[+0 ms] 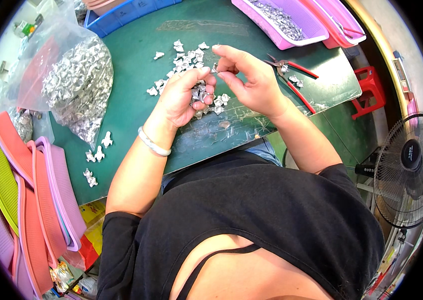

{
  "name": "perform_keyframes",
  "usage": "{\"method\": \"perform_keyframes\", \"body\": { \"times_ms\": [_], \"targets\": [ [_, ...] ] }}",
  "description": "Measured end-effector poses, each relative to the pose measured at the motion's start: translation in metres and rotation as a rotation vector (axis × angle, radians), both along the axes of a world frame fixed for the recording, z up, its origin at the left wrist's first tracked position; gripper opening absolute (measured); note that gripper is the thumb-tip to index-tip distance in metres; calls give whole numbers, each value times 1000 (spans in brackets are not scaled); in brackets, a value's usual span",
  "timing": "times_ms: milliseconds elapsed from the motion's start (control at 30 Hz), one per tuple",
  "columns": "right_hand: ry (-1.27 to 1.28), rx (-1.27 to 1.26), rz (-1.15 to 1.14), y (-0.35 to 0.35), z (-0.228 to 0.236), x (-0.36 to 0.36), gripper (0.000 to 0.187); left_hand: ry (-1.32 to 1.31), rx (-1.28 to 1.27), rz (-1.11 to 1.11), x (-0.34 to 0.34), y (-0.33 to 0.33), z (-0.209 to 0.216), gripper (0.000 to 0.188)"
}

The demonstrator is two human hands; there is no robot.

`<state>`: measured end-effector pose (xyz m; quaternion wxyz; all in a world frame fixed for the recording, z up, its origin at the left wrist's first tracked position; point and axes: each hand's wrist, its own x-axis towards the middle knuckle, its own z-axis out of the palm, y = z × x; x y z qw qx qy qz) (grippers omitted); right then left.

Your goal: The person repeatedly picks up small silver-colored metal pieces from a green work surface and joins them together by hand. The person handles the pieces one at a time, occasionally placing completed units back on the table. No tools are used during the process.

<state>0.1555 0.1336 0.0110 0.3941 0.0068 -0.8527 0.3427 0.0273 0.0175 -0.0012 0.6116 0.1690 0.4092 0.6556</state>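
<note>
My left hand (180, 97), with a pale bangle at its wrist, is closed around several small silver metal castings (200, 94). Thumb and index finger of my right hand (254, 82) come together in a pinch beside it. A small silver metal piece (215, 68) shows at those fingertips; its exact shape is too small to make out. Loose castings (185, 62) of the same kind lie in a pile on the green table (136, 55), behind and under my hands. To the right of my right hand rest cutting pliers with red handles (302, 69), their jaws spread.
A clear plastic bag full of silver castings (79, 82) stands at left. Pink and purple baskets (46, 200) are stacked at the near left. A purple basket of small metal bits (284, 22) sits far right. Beyond the table are a red stool (369, 92) and a fan (404, 170).
</note>
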Motion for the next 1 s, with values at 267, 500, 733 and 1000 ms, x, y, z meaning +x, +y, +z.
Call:
{"method": "perform_keyframes", "body": {
  "times_ms": [267,500,733,1000],
  "targets": [
    [-7,164,-35,0,1,2,45,154,-25,41,3,1,0,18],
    [-82,-143,-41,6,3,7,46,139,-65,53,3,0,3,17],
    [-218,-660,160,11,-4,7,39,90,-80,37,2,0,3,17],
    [-215,-747,153,8,0,8,38,43,-78,33,1,0,2,15]
  ]
}}
